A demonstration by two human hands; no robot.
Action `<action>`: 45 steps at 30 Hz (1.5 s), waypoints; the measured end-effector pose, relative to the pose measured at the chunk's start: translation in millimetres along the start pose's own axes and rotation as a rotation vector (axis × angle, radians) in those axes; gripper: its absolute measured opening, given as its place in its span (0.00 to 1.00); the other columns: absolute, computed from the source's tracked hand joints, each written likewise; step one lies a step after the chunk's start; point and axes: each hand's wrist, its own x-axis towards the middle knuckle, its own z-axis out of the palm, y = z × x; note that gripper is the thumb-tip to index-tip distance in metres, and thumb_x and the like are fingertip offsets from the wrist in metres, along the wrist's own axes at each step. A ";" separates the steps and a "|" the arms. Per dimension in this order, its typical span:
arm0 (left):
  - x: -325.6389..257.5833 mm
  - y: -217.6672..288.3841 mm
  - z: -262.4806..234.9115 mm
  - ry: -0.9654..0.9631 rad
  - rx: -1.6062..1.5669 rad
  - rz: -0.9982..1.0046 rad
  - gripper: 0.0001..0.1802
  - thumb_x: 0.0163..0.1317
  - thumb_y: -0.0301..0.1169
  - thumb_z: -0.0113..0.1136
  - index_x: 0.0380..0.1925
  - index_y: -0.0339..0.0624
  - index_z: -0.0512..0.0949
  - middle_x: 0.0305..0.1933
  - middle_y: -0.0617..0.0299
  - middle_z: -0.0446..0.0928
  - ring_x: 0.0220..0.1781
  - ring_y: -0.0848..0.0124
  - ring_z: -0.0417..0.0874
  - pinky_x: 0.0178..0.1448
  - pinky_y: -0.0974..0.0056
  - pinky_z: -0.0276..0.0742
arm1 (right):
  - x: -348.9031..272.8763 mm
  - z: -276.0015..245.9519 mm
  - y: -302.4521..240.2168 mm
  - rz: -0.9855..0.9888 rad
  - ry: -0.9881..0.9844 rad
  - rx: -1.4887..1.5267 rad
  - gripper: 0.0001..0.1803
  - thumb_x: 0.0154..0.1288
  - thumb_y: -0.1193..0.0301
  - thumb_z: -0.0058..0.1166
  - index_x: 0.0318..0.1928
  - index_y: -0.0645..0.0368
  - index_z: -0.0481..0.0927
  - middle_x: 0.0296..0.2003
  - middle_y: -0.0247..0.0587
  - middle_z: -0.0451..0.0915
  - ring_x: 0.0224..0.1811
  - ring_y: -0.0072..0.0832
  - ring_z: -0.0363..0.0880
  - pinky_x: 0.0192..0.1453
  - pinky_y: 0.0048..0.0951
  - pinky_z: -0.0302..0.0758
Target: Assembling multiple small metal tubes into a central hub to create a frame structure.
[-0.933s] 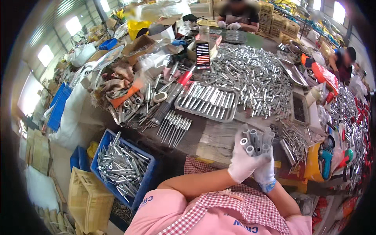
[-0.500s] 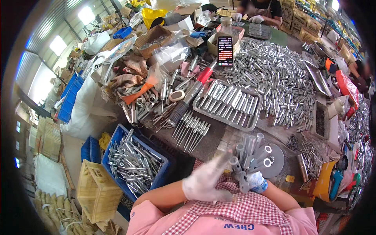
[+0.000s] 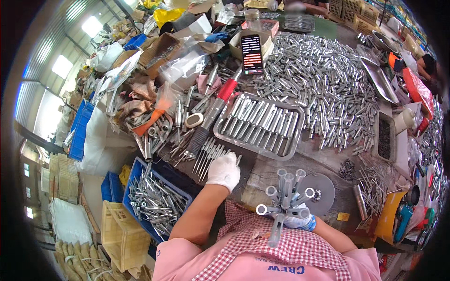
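Workshop bench (image 3: 328, 150), heavily cluttered, warehouse hall behind with corrugated roof and bright skylights at upper left.

Left hand (image 3: 224, 171), white glove, palm down on the near end of a row of thin metal rods (image 3: 209, 156) laid out at the bench's front edge. Fingers curled over the rod ends; can't tell whether it actually grips one or just rests on them.

Right hand (image 3: 296, 219), also gloved, mostly hidden, clenched around a bundle of short steel tubes (image 3: 285, 196). Tubes fan out upward and sideways, open ends showing; one longer tube hangs down toward the checked apron. Bundle is held close to the body, above the bench's near edge, just in front of a round grey metal disc (image 3: 323, 187).

Around it:
- Grey tray (image 3: 260, 123) with tubes in neat rows, just beyond the left hand.
- Large loose heap of steel tubes (image 3: 323, 89) covering the middle and right of the bench.
- Red-handled tool (image 3: 214, 110) lying diagonally left of the tray, roll of tape (image 3: 194, 120) beside it.
- Phone (image 3: 251, 54) propped upright, screen lit, beyond the tray.
- Blue crate (image 3: 157, 196) of metal fittings below the bench on the left, yellow crate (image 3: 123, 234) next to it.
- Small dark tray of screws (image 3: 385, 138) to the right.
- Another person's arm at far right edge.
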 end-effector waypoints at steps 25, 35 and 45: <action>-49.1 45.9 -62.3 0.419 -1.344 0.744 0.30 0.63 0.32 0.58 0.61 0.48 0.56 0.35 0.52 0.78 0.38 0.63 0.79 0.55 0.50 0.70 | 6.4 9.9 -3.6 0.047 0.237 0.543 0.44 0.43 0.69 0.72 0.60 0.59 0.61 0.49 0.40 0.73 0.49 0.27 0.74 0.54 0.31 0.73; -55.5 45.3 -45.9 0.079 -1.395 0.811 0.27 0.61 0.23 0.57 0.57 0.51 0.57 0.37 0.52 0.80 0.47 0.55 0.82 0.66 0.44 0.59 | 6.0 8.5 -5.6 0.134 0.195 0.679 0.45 0.43 0.70 0.72 0.61 0.58 0.59 0.51 0.40 0.73 0.52 0.27 0.72 0.57 0.31 0.71; -53.5 48.2 -45.6 0.159 -1.341 0.817 0.28 0.61 0.22 0.57 0.58 0.52 0.58 0.37 0.53 0.81 0.45 0.55 0.83 0.65 0.44 0.61 | 8.5 0.3 -38.1 0.285 0.285 1.084 0.21 0.72 0.55 0.35 0.53 0.53 0.73 0.51 0.36 0.75 0.52 0.31 0.73 0.58 0.41 0.69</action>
